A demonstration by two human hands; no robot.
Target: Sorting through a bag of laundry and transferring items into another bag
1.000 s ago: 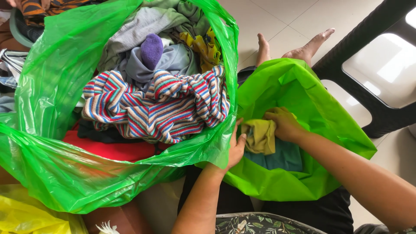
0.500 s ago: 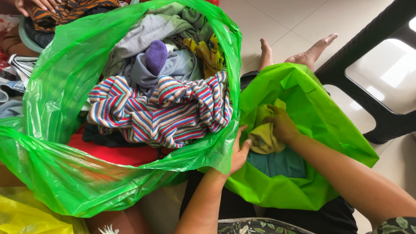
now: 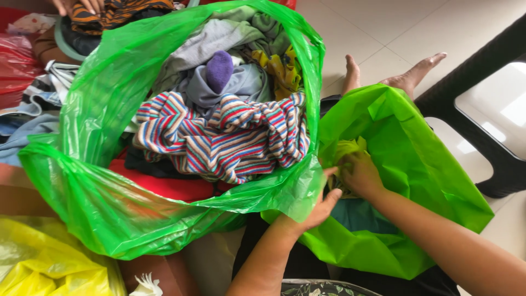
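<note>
A small green bag lies open on my lap at the right. My right hand is inside it, pressing down an olive-yellow cloth that lies over a teal cloth. My left hand holds the bag's near left rim, fingers curled on the plastic. To the left stands a large green plastic bag, full of clothes with a striped knit garment on top and a purple sock behind it.
A yellow bag sits at the bottom left and a red bag at the far left. Another person's hand shows at the top left over patterned cloth. A dark table leg stands at right on pale floor tiles; my bare feet rest beyond the small bag.
My right hand has pushed the olive-yellow cloth deeper into the small green bag. My left hand stays at the bag's rim.
</note>
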